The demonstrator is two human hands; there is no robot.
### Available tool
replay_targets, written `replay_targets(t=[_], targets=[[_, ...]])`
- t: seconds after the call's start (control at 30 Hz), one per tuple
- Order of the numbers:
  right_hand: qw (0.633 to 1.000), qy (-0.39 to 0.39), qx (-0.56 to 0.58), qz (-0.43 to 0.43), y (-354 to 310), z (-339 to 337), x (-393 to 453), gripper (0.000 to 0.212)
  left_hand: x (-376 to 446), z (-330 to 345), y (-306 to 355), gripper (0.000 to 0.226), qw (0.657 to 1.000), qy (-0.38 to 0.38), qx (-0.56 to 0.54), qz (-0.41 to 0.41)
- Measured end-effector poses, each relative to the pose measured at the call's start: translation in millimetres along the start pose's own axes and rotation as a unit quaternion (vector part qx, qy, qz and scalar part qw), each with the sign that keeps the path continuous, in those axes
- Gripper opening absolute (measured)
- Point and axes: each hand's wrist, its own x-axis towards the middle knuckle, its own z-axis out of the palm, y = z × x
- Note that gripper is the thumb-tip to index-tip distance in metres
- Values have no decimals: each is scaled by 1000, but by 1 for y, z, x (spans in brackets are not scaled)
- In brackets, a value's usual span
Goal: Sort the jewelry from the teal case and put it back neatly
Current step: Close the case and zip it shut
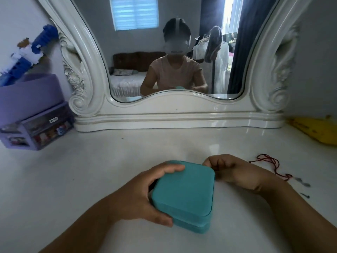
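Note:
A square teal case [184, 192] with rounded corners lies closed on the white tabletop near me. My left hand [144, 194] grips its left side, thumb along the near edge and fingers curled over the far left corner. My right hand [235, 172] sits at the case's far right corner with its fingers curled against the case's edge; what they pinch is hidden. A red cord bracelet [269, 166] and small dark pieces of jewelry [302, 183] lie on the table to the right.
A white ornate mirror [175, 110] stands at the back of the table. A purple drawer organiser [34, 128] with a blue and white toy on top is at the left. A yellow object [315, 130] lies at the right edge.

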Motion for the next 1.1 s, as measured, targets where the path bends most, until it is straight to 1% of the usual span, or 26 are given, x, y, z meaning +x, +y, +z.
replay_targets(t=[0.07,0.13,0.33,0.47,0.53,0.6,0.67,0.8,0.87,1.0,1.1], targets=[[1000,-19,-4,7,1,-2,0,15,-2,-1,2,95,1000,-1,9,6],[1000,-20,-14,9,1,-2,0,18,-2,-1,3,95,1000,-2,10,1],[999,15,-39,2,4,-4,1,20,-1,-1,2,94,1000,-2,26,9],[999,-22,-14,29,3,-7,0,22,-3,0,4,94,999,-15,29,11],[998,-37,-1,42,2,-10,-1,19,-3,2,5,93,999,-23,34,17],[998,-35,-1,47,1,-11,-2,15,-3,2,6,93,999,-31,39,19],[999,-13,-27,44,-1,-9,-3,12,-3,2,4,93,998,-31,48,15],[991,83,-106,29,-2,-7,-1,11,-1,0,1,92,998,16,55,3],[986,109,-124,25,-4,-6,0,10,0,0,1,91,998,33,48,-3],[980,121,-153,24,-6,-4,-1,12,1,-2,-3,89,997,50,51,-11],[983,109,-142,29,-11,2,-2,17,1,-8,-7,89,994,99,48,-30]])
